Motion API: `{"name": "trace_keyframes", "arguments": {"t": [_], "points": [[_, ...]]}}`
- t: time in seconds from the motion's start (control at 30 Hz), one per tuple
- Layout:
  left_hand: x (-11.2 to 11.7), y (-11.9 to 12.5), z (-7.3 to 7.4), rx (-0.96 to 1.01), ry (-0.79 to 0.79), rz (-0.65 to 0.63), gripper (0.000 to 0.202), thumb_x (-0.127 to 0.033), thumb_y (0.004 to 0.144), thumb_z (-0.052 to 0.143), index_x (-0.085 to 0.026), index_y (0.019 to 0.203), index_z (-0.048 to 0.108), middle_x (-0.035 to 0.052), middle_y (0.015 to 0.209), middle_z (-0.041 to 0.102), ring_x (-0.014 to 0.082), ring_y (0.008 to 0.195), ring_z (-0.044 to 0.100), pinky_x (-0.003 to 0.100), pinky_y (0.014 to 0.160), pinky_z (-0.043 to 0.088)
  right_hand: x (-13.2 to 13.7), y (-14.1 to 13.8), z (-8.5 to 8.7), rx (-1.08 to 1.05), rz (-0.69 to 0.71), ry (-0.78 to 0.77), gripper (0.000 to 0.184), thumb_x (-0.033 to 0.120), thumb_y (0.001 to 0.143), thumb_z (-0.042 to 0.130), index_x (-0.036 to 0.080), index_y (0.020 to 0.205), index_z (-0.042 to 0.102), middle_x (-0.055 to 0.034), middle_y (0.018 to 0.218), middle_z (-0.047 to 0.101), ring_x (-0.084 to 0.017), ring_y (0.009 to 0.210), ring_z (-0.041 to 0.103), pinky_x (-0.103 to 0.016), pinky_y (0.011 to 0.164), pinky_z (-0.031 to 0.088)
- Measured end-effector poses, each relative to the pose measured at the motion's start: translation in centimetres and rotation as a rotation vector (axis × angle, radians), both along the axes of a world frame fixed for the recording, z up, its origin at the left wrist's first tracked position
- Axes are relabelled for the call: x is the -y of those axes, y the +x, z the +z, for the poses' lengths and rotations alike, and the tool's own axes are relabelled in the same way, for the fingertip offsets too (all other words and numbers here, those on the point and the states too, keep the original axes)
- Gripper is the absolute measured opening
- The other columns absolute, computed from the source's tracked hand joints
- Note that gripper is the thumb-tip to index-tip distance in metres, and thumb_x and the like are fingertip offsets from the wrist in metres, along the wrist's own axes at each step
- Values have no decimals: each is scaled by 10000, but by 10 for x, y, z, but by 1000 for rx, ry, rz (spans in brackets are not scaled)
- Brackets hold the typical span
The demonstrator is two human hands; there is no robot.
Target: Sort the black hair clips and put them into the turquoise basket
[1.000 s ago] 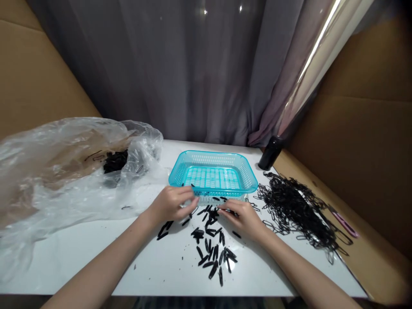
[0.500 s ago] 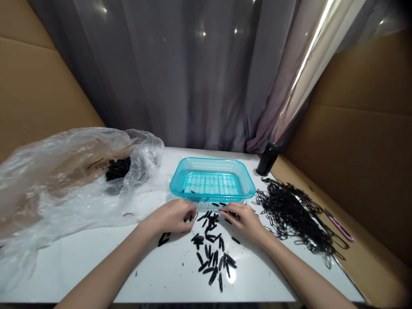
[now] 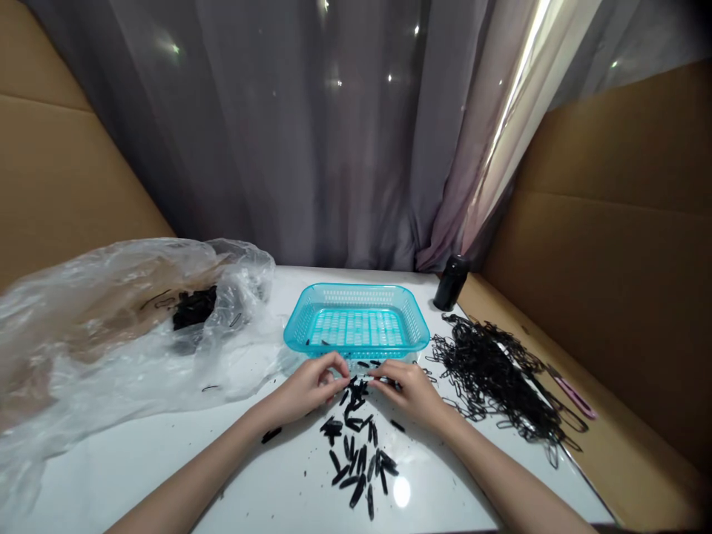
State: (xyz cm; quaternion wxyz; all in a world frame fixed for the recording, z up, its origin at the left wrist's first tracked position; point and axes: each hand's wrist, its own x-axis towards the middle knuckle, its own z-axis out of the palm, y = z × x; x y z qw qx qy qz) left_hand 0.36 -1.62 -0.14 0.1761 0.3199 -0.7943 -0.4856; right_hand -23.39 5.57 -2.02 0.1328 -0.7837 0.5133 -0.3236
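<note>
My left hand (image 3: pixel 310 387) is just in front of the basket, thumb and forefinger curled together at the tips. Anything between them is too small to make out. Facing it, my right hand (image 3: pixel 410 387) has its fingers pinched, with something dark partly hidden beneath them. Below and between both hands, small slim black pieces (image 3: pixel 359 460) lie scattered on the white table. One more black piece (image 3: pixel 272 434) rests beside my left wrist. A turquoise plastic basket (image 3: pixel 356 350) stands right behind the hands, with a few dark bits at its near side.
Clear plastic sheeting (image 3: pixel 127 356) covers the table's left side, with a black bundle (image 3: pixel 194 308) in it. On the right lie a tangled heap of black wire-like loops (image 3: pixel 495 371) and a pink-handled tool (image 3: pixel 575 397). A dark bottle (image 3: pixel 451 283) stands behind. Cardboard walls (image 3: pixel 612 282) flank the table.
My left hand has turned and moved right, its fingertips now close to my right hand's. The dark loop seen at its fingers no longer shows clearly. The view has shifted slightly.
</note>
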Motion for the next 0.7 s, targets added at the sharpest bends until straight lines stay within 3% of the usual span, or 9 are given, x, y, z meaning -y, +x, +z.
{"name": "trace_keyframes", "arguments": {"t": [0.37, 0.57, 0.7], "points": [[-3, -13, -13, -224, 441, 19, 554, -698, 779, 651, -195, 906, 455, -90, 511, 498, 38, 358, 323, 167, 394, 203, 0, -4, 1, 130, -4, -17, 291, 399, 944, 563, 206, 1068, 743, -55, 978, 731, -92, 875, 679, -173, 767, 504], [-6, -16, -15, -306, 508, 68, 610, -699, 724, 718, -189, 937, 460, -101, 521, 496, 24, 348, 305, 162, 374, 175, -1, -1, 7, 245, -68, 61, 300, 437, 919, 594, 219, 1051, 752, -46, 960, 730, -95, 887, 677, -170, 786, 501], [-7, -21, -22, -337, 535, 72, 633, -694, 695, 748, -188, 940, 458, -110, 496, 494, 34, 339, 335, 164, 362, 197, 0, 1, 6, 297, -85, 168, 328, 468, 900, 610, 193, 975, 774, -41, 804, 715, -64, 698, 620, -136, 652, 452]]}}
